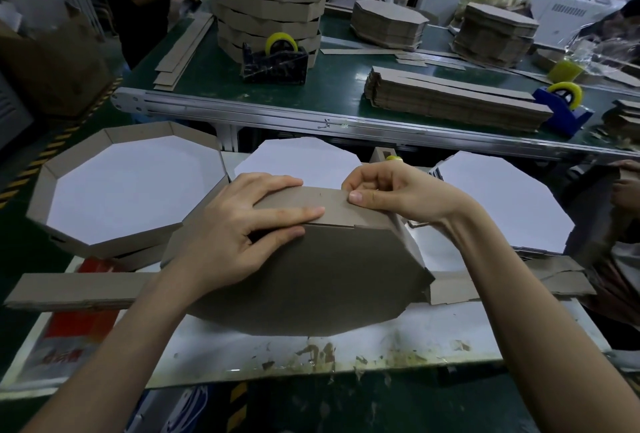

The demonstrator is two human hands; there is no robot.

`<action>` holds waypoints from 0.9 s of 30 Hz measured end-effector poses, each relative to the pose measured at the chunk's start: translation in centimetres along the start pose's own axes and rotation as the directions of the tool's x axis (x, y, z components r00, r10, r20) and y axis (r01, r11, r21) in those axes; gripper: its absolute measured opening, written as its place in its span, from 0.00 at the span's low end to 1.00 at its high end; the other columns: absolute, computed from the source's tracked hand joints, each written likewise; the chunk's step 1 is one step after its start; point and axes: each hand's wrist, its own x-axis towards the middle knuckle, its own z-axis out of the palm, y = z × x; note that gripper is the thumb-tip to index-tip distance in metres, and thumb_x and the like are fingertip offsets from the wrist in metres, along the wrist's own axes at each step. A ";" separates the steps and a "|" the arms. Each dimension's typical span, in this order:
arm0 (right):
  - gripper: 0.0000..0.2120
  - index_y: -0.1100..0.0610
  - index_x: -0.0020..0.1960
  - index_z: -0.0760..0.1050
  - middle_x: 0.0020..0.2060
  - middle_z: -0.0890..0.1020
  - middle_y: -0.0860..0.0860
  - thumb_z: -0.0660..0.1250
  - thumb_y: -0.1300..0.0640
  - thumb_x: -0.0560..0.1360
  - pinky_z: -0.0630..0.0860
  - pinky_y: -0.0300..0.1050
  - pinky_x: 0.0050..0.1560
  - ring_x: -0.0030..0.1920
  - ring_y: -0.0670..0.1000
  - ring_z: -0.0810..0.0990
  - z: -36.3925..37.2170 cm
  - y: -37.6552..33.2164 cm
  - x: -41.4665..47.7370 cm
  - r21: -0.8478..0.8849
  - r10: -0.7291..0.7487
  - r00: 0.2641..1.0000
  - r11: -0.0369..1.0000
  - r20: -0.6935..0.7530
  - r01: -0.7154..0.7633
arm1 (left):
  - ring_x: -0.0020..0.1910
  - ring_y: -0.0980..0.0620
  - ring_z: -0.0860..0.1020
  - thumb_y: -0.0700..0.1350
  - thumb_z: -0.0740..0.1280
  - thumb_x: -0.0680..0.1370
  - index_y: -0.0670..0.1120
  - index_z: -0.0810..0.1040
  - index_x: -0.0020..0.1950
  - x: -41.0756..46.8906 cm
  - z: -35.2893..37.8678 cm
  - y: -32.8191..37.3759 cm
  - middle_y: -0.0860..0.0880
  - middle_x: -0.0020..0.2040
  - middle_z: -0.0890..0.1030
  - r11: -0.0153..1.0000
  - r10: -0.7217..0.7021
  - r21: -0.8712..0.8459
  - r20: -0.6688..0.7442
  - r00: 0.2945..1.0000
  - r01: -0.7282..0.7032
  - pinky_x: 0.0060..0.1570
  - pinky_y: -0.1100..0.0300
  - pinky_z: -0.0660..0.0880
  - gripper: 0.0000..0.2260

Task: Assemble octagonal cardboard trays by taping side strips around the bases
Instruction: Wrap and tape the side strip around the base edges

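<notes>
Head view looks down on an octagonal base (322, 280), brown face up and tilted toward the person, propped on the white worktop (346, 339); every place below is told from that base. Along its far edge a side strip (332, 205) stands folded against the rim and carries on round the right-hand corner.

The left hand (239, 221) lies on the far-left part of the base with its fingers straight, the fingertips pressing across the seam where strip meets base. Its grip is open and holds nothing. I judge it serves as a clamp, so the strip cannot slide off the edge.

The right hand (391, 190) is at the far-right corner of the base, thumb on the strip's outer face and fingers curled over its top edge, a closed pinch on the strip. That pinch probably draws the strip tight round the corner or smooths tape there; no tape shows clearly enough to tell.

Just behind the base, past the right hand, part of a yellow tape roll (393, 158) peeks out, handy for the next piece. Left of the base sits a finished tray (45, 190), white inside up. Behind and right of the base lie white octagonal blanks (502, 204), and from under it loose strips (69, 289) stretch out to both sides.
</notes>
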 end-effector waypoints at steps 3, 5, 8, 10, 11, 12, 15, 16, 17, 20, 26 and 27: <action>0.06 0.58 0.52 0.78 0.36 0.82 0.43 0.66 0.57 0.77 0.74 0.31 0.40 0.38 0.41 0.78 0.0 0.1 -0.3 -0.007 0.016 1.000 1.000 -0.017 -0.016 | 0.64 0.50 0.71 0.55 0.61 0.80 0.62 0.76 0.63 0.1 0.1 0.7 0.55 0.66 0.74 1.000 -0.007 -0.002 -0.018 1.000 0.007 0.59 0.50 0.72 0.13; 0.07 0.57 0.53 0.79 0.38 0.84 0.44 0.67 0.56 0.77 0.74 0.30 0.40 0.39 0.40 0.80 -0.1 0.0 -0.6 -0.016 0.026 0.999 1.000 -0.043 -0.027 | 0.62 0.49 0.71 0.53 0.61 0.79 0.61 0.77 0.62 0.2 0.1 1.1 0.55 0.65 0.75 1.000 -0.021 -0.021 -0.031 0.999 0.021 0.58 0.51 0.71 0.13; 0.20 0.51 0.61 0.77 0.50 0.83 0.40 0.73 0.45 0.73 0.77 0.35 0.51 0.51 0.40 0.81 0.3 -0.1 -1.1 -0.180 0.026 0.996 0.983 -0.080 -0.040 | 0.61 0.46 0.72 0.54 0.61 0.79 0.61 0.77 0.61 0.5 -0.1 1.5 0.53 0.64 0.77 0.998 -0.058 0.008 -0.042 0.997 0.059 0.57 0.47 0.71 0.13; 0.31 0.48 0.67 0.74 0.56 0.79 0.36 0.77 0.42 0.68 0.74 0.30 0.57 0.57 0.36 0.77 0.8 -0.3 -1.3 -0.317 0.007 0.995 0.947 -0.103 -0.040 | 0.61 0.46 0.73 0.55 0.60 0.78 0.62 0.77 0.61 0.8 -0.1 1.7 0.51 0.64 0.78 0.996 -0.085 0.038 -0.045 0.995 0.086 0.57 0.45 0.71 0.13; 0.32 0.49 0.67 0.73 0.57 0.78 0.36 0.78 0.43 0.67 0.73 0.28 0.56 0.58 0.36 0.76 1.1 -0.3 -1.3 -0.357 -0.007 0.991 0.933 -0.132 -0.041 | 0.62 0.47 0.73 0.55 0.60 0.78 0.63 0.77 0.61 1.0 -0.1 1.8 0.52 0.63 0.78 0.994 -0.101 0.040 -0.044 0.994 0.102 0.57 0.45 0.71 0.13; 0.31 0.51 0.67 0.74 0.57 0.78 0.38 0.78 0.46 0.68 0.73 0.29 0.57 0.58 0.37 0.77 1.3 -0.3 -1.3 -0.368 -0.018 0.986 0.929 -0.164 -0.044 | 0.63 0.48 0.73 0.56 0.60 0.77 0.63 0.77 0.61 1.3 -0.2 2.0 0.52 0.63 0.78 0.992 -0.117 0.043 -0.034 0.993 0.118 0.58 0.45 0.71 0.14; 0.30 0.54 0.67 0.76 0.57 0.81 0.44 0.79 0.51 0.68 0.74 0.36 0.59 0.58 0.40 0.78 1.7 -0.2 -1.4 -0.317 -0.033 0.975 0.948 -0.220 -0.040 | 0.64 0.50 0.71 0.61 0.58 0.77 0.65 0.75 0.64 2.0 -0.1 2.5 0.54 0.64 0.77 0.983 -0.121 0.147 0.052 0.991 0.112 0.59 0.47 0.71 0.17; 0.30 0.55 0.67 0.76 0.57 0.81 0.43 0.79 0.51 0.68 0.75 0.36 0.59 0.58 0.40 0.78 1.6 -0.2 -1.4 -0.299 -0.031 0.975 0.954 -0.218 -0.037 | 0.63 0.50 0.72 0.62 0.57 0.77 0.66 0.74 0.65 2.2 0.0 2.6 0.54 0.64 0.77 0.980 -0.113 0.173 0.078 0.991 0.099 0.58 0.47 0.72 0.17; 0.29 0.54 0.66 0.77 0.56 0.81 0.42 0.79 0.50 0.68 0.75 0.36 0.59 0.57 0.39 0.79 1.5 -0.2 -1.5 -0.278 -0.021 0.979 0.960 -0.203 -0.037 | 0.61 0.50 0.73 0.63 0.57 0.77 0.66 0.72 0.65 2.3 -0.1 2.7 0.53 0.64 0.78 0.981 -0.107 0.174 0.090 0.990 0.090 0.56 0.47 0.72 0.17; 0.16 0.50 0.60 0.80 0.54 0.84 0.43 0.73 0.48 0.74 0.76 0.36 0.56 0.57 0.42 0.81 0.3 0.5 -1.7 -0.112 -0.034 0.984 0.994 -0.174 0.014 | 0.58 0.48 0.74 0.60 0.58 0.78 0.65 0.73 0.64 2.0 0.0 2.7 0.52 0.63 0.78 0.990 -0.073 0.129 0.076 0.994 0.062 0.53 0.49 0.71 0.16; 0.12 0.60 0.60 0.79 0.54 0.81 0.57 0.63 0.55 0.81 0.81 0.56 0.56 0.56 0.57 0.80 -4.5 9.8 1.5 0.471 0.504 0.552 0.856 -0.665 -0.215 | 0.58 0.52 0.73 0.59 0.59 0.77 0.64 0.76 0.61 1.8 0.0 3.0 0.58 0.62 0.76 0.992 -0.101 0.083 0.039 0.994 0.098 0.53 0.53 0.69 0.14; 0.12 0.61 0.60 0.78 0.52 0.80 0.57 0.62 0.58 0.81 0.80 0.57 0.56 0.51 0.57 0.79 -5.0 12.0 1.9 0.493 0.587 0.510 0.808 -0.629 -0.322 | 0.58 0.52 0.73 0.59 0.60 0.77 0.64 0.76 0.61 1.8 0.0 3.0 0.59 0.62 0.75 0.991 -0.111 0.074 0.040 0.993 0.108 0.53 0.53 0.69 0.14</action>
